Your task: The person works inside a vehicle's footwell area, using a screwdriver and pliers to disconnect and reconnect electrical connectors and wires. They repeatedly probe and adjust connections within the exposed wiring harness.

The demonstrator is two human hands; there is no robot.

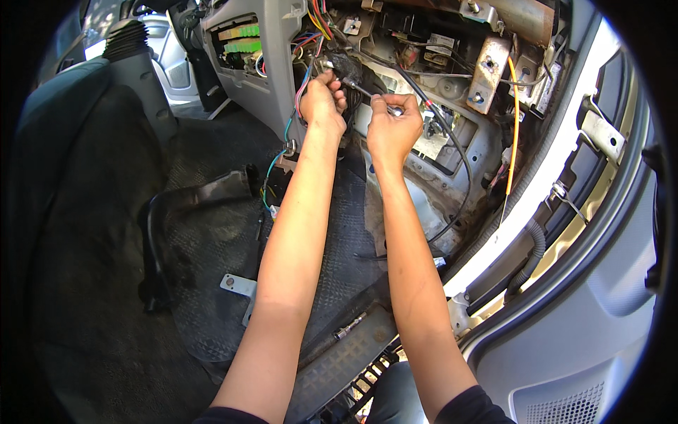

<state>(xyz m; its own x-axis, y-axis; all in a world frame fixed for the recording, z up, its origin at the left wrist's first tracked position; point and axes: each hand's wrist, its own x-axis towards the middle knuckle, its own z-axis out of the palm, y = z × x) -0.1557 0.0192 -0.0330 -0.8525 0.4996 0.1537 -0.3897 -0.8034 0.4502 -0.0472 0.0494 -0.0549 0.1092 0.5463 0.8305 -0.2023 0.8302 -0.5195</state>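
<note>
Inside an opened vehicle dashboard, my left hand [325, 102] has its fingers curled at a dark fitting [347, 68] among coloured wires [304, 93]; whatever is in the fingers is too small to name. My right hand [394, 131] is closed on a slim metal tool [361, 89], whose shaft reaches up-left toward that fitting and whose end shows beside my thumb. A black cable [443, 124] with a red band runs behind my right hand.
A fuse panel [240, 42] sits upper left. A black curved duct [162, 212], a flat bracket [236, 284] and a small metal socket piece [349, 326] lie below. Metal brackets [487, 74] and an orange cable [511, 162] are at right, beside the open door [579, 325].
</note>
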